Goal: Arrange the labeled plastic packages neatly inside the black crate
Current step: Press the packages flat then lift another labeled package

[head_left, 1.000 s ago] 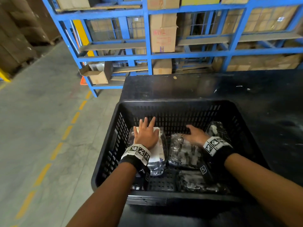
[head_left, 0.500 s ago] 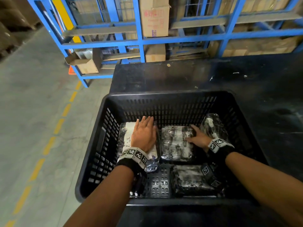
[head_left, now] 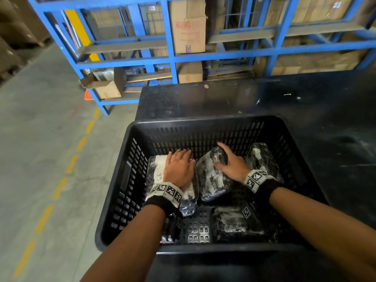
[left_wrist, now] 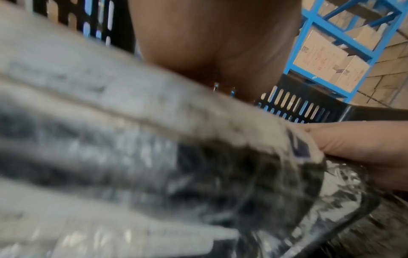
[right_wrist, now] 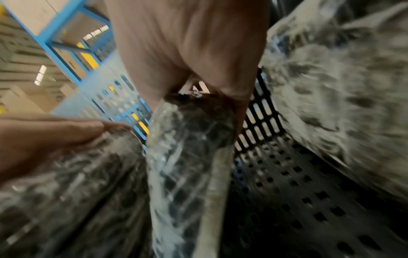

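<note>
Inside the black crate (head_left: pixel 205 129) — slotted walls, perforated floor — the left hand (head_left: pixel 179 169) is lying flat, fingers straight and together, pressing the white-labeled package (head_left: pixel 157 171) at the crate's 10 o'clock. The right hand (head_left: pixel 232 163) is gripping the crinkly clear-wrapped dark package (head_left: pixel 211 180) at centre, fingers curled over its raised far end. Two more glossy packages are lying at 2 o'clock (head_left: pixel 262 159) and 5 o'clock (head_left: pixel 234 222).

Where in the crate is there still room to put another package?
Bare crate floor shows at the near side, between the left wrist and the near package. Another bare strip runs along the far wall. The middle is crowded: left hand presses one package, right hand grips another.
</note>
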